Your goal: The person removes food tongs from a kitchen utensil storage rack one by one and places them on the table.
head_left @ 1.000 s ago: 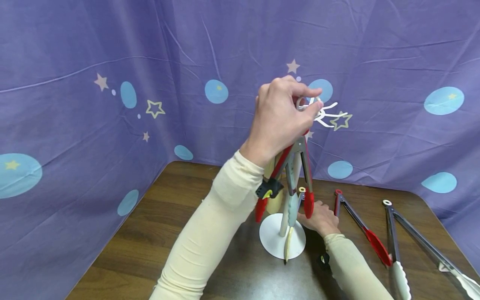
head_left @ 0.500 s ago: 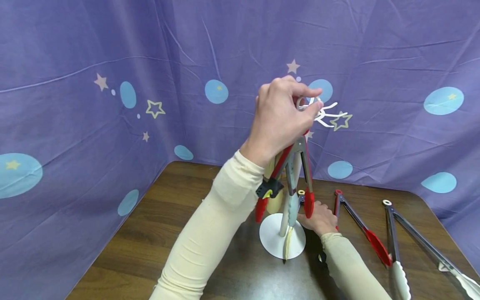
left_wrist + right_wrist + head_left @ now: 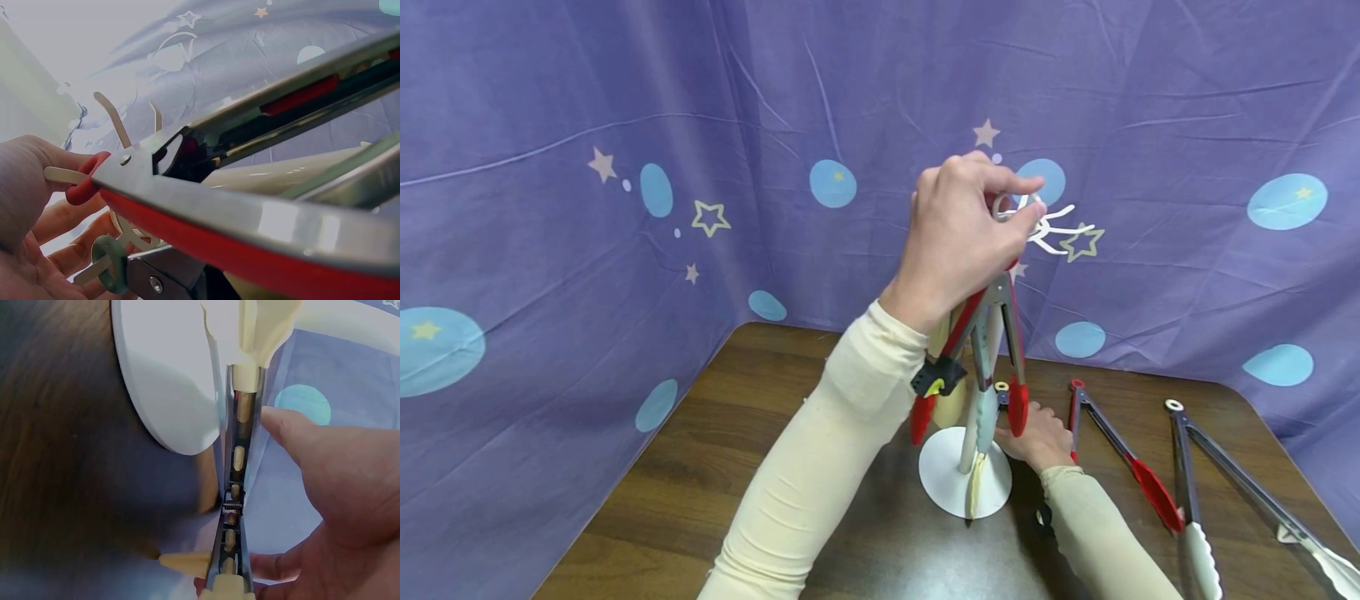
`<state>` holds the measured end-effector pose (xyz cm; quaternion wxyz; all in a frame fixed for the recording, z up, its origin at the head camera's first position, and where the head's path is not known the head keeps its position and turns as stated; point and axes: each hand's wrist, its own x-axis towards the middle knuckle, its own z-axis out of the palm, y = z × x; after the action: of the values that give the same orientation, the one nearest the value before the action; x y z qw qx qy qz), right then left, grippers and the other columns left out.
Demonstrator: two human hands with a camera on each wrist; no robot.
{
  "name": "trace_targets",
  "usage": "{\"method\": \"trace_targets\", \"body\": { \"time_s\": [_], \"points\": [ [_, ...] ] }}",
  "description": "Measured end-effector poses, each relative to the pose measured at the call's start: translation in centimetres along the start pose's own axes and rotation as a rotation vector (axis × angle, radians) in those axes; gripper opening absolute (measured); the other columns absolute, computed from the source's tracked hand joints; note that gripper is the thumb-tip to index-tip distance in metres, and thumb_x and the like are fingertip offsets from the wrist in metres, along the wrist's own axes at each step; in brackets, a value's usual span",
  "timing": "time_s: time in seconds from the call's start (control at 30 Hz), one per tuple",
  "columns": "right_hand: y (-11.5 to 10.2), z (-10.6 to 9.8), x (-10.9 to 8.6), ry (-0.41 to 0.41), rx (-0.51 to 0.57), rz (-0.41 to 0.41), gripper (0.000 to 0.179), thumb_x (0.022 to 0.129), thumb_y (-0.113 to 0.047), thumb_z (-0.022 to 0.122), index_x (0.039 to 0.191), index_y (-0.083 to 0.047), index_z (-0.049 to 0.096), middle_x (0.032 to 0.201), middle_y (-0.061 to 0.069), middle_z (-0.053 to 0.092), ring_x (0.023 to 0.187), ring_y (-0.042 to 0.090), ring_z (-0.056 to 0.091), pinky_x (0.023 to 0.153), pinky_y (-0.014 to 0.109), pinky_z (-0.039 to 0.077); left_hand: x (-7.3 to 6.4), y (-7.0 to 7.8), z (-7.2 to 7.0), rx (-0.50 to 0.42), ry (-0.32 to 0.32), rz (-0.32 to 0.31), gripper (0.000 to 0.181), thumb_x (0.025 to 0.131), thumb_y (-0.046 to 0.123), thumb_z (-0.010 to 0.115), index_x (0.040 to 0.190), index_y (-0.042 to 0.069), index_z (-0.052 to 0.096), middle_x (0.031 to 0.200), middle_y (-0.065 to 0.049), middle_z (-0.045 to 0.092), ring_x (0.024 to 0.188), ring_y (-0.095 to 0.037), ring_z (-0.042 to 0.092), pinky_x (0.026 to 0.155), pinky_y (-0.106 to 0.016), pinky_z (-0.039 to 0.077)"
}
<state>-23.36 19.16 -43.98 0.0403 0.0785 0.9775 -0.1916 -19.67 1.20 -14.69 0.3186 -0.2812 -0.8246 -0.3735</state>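
Observation:
My left hand [image 3: 966,225] pinches the top of a white hook stand [image 3: 1060,229], thumb and forefinger curled round it. Red tongs [image 3: 1018,404] hang there with jaws spread; in the left wrist view their red ring [image 3: 94,178] is looped over a hook. Pale green tongs [image 3: 985,417] hang beside them, their green ring [image 3: 109,264] on another hook. Low by the stand's round base [image 3: 938,479], my right hand [image 3: 1037,437] grips cream-tipped metal tongs [image 3: 259,337]. Their cream ring [image 3: 1002,387] shows above the fingers, and a cream tip [image 3: 976,487] reaches over the base.
To the right on the wooden table [image 3: 647,517] lie a second pair of red tongs [image 3: 1150,492] and white-tipped tongs [image 3: 1198,542]. A cream shape [image 3: 950,404] stands behind the pole. Purple curtains [image 3: 865,100] enclose the table's back and left.
My right hand has shifted very slightly left, and the cream ring has moved a little down and left with it. The left hand and the hanging tongs have stayed put.

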Motion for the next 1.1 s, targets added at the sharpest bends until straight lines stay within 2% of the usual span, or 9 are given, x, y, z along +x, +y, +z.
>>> {"method": "trace_targets", "body": {
  "time_s": [0.23,0.47,0.63,0.77,0.87,1.1],
  "points": [
    [0.3,-1.0,-0.6,0.044,0.022,-0.014,0.081,0.089,-0.053,0.064,0.119,0.02,0.047,0.109,0.039,0.053,0.101,0.057,0.057,0.078,0.067,0.048,0.2,-0.2,-0.1,0.004,-0.016,0.019,0.022,0.091,0.023,0.076,0.111,0.018,0.079,0.069,0.004,0.054,0.067,-0.009,0.049,0.065,-0.027,0.036],
    [0.8,-2.5,-1.6,0.122,0.052,-0.049,0.083,0.087,-0.058,0.068,0.116,0.016,0.047,0.11,0.039,0.053,0.099,0.058,0.057,0.075,0.068,0.048,0.3,-0.4,-0.2,-0.019,-0.036,0.023,0.02,0.092,0.022,0.074,0.111,0.017,0.08,0.069,0.004,0.057,0.07,-0.01,0.05,0.067,-0.027,0.037],
    [1.2,-3.4,-2.1,0.159,0.065,-0.066,0.088,0.084,-0.064,0.069,0.114,0.015,0.047,0.111,0.039,0.052,0.096,0.058,0.057,0.074,0.067,0.047,0.4,-0.6,-0.1,-0.072,-0.034,0.016,0.023,0.091,0.02,0.074,0.113,0.013,0.079,0.075,0.003,0.065,0.073,-0.006,0.058,0.073,-0.026,0.041],
    [1.3,-4.0,-2.5,0.178,0.065,-0.077,0.084,0.085,-0.062,0.07,0.115,0.013,0.047,0.112,0.039,0.052,0.096,0.058,0.057,0.076,0.066,0.047,0.6,-0.9,0.0,-0.155,-0.022,0.013,0.025,0.088,0.016,0.077,0.112,0.009,0.078,0.085,0.003,0.073,0.074,-0.002,0.066,0.077,-0.024,0.044],
    [1.3,-4.4,-2.9,0.196,0.075,-0.087,0.08,0.087,-0.057,0.07,0.12,0.013,0.047,0.116,0.039,0.052,0.101,0.058,0.056,0.081,0.065,0.047,0.7,-1.1,0.1,-0.205,-0.024,0.01,0.022,0.087,0.013,0.079,0.108,0.008,0.079,0.087,0.002,0.074,0.074,-0.003,0.068,0.075,-0.022,0.047],
    [1.2,-5.6,-3.8,0.236,0.124,-0.133,0.076,0.091,-0.053,0.068,0.128,0.01,0.049,0.12,0.035,0.053,0.105,0.055,0.057,0.085,0.062,0.046,0.9,-1.4,0.0,-0.197,-0.02,0.033,0.019,0.086,0.015,0.083,0.103,0.007,0.081,0.089,-0.001,0.073,0.075,-0.009,0.061,0.072,-0.02,0.046]
  ]
}}
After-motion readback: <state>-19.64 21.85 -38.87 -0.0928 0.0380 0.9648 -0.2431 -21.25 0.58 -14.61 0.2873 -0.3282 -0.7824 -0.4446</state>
